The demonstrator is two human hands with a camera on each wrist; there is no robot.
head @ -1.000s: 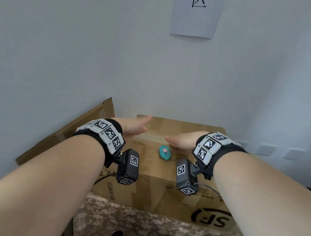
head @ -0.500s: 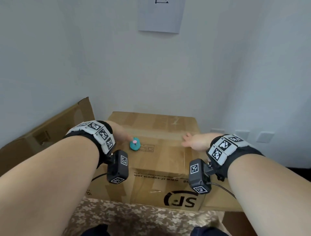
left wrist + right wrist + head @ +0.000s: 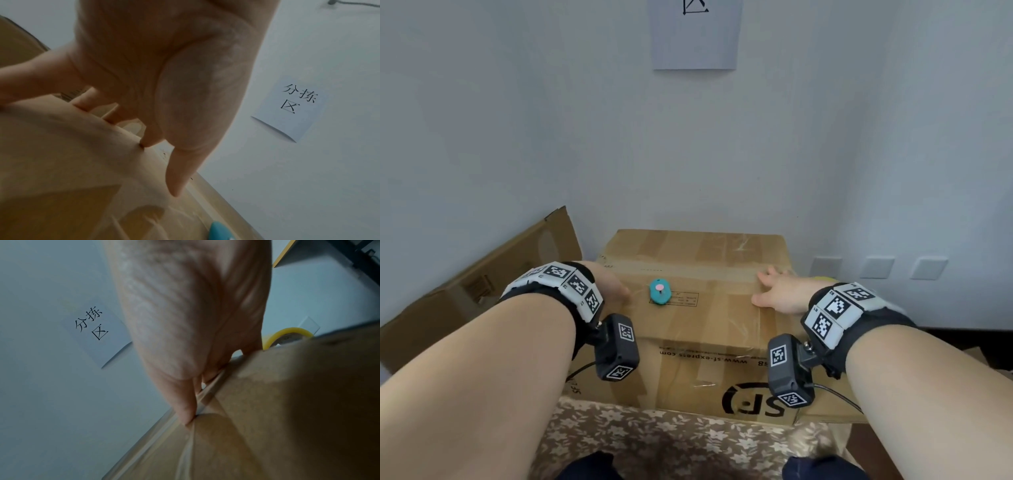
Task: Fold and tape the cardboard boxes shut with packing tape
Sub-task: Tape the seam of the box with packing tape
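A brown cardboard box with SF print stands closed in front of me, clear tape along its top seam. My left hand lies flat on the top's left side, fingers straight, fingertips touching the cardboard. My right hand presses flat on the top's right end, fingers straight along the taped seam. A small teal cutter with a pink button rests on the box between the hands, its tip showing. A yellow tape roll peeks out beyond the box's right edge.
A second, flattened cardboard box leans against the wall at the left. A paper sign hangs on the wall above. Wall sockets sit low at the right. A floral cloth covers the surface under the box's near side.
Both hands have slid apart along the box top, the left hand toward its left end, the right hand toward its right end. The teal cutter now lies uncovered between them.
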